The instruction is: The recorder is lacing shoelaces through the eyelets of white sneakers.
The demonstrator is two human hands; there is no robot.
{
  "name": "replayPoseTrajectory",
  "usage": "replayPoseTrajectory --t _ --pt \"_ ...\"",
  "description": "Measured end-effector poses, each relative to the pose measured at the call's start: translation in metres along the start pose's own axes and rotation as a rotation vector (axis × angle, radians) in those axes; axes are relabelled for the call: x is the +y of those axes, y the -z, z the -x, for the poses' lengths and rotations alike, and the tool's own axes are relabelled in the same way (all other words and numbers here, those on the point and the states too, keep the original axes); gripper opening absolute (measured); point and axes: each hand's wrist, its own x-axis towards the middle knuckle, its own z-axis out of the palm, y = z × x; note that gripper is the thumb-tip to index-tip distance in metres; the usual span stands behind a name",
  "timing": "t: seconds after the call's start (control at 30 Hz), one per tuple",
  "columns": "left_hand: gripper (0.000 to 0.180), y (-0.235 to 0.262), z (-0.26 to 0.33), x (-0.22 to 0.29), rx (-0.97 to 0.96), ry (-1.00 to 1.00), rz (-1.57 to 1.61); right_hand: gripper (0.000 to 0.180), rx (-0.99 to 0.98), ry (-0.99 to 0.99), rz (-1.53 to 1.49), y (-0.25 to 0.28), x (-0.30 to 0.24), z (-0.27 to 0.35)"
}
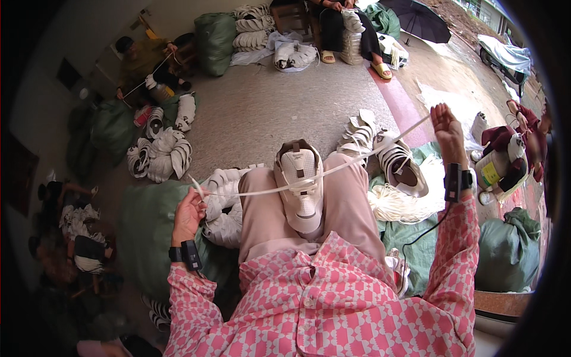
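Note:
A white and beige sneaker (305, 209) is wedged upright between my knees, its toe toward me and its tongue facing up. A white shoelace (348, 163) passes through the upper part of its lacing and stretches out to both sides. To the left, my left hand (189, 212) pinches one part of the lace, with a short end sticking up past the fingers. Far out to the right and higher, my right hand (447, 128) is raised, its fingers curled on the other end. The lace looks taut on the right side.
Stacked shoe uppers (225, 205) lie by my left knee, beside a green sack (151, 229). At my right are a laced shoe (406, 174), more uppers (358, 135) and a bundle of white laces (398, 202). Several people work around the floor.

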Motion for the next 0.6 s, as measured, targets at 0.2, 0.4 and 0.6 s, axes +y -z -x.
replayPoseTrajectory --t 0.2,0.4,0.6 --pt "0.028 -0.066 0.012 0.011 0.295 -0.747 -1.66 0.026 -0.893 -0.1 -0.227 -0.111 -0.068 0.102" --pt "0.018 -0.214 0.018 -0.008 -0.446 -0.785 -0.987 0.026 -1.519 -0.148 -0.152 -0.17 -0.099 0.253" --pt "0.037 -0.268 0.009 -0.041 -0.457 -0.722 -1.813 0.029 -2.188 -0.156 -0.075 -0.18 -0.091 0.289"
